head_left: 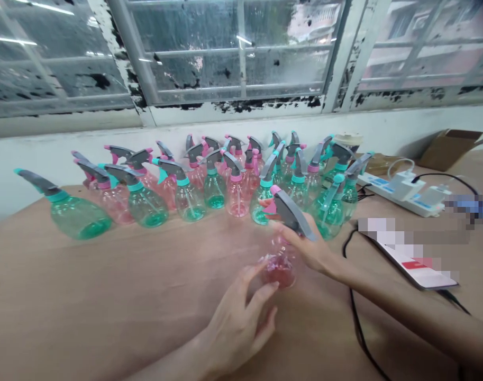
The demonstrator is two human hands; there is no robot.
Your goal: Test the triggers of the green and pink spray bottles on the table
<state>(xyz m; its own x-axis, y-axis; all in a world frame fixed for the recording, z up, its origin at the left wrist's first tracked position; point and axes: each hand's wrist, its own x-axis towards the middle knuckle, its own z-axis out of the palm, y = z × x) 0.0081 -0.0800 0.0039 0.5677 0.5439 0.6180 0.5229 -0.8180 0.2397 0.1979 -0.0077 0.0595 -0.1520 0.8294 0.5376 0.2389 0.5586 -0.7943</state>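
A pink spray bottle (281, 275) with a grey and pink trigger head stands upright in front of me, some liquid in its lower part. My right hand (307, 247) is closed around its neck, just below the head. Beside the lower left of the bottle is my left hand (235, 317), its fingers apart and curved toward it. The fingertips are at the bottle's side; whether they touch it I cannot tell. Just beyond is a green spray bottle (260, 213), partly behind my right fingers.
Several green and pink spray bottles crowd the back of the wooden table (106, 301), one green bottle (80, 217) at far left. On the right lie a phone (431, 275), a black cable (354, 312) and a power strip (419, 203) with chargers. Behind them is a cardboard box (447, 151).
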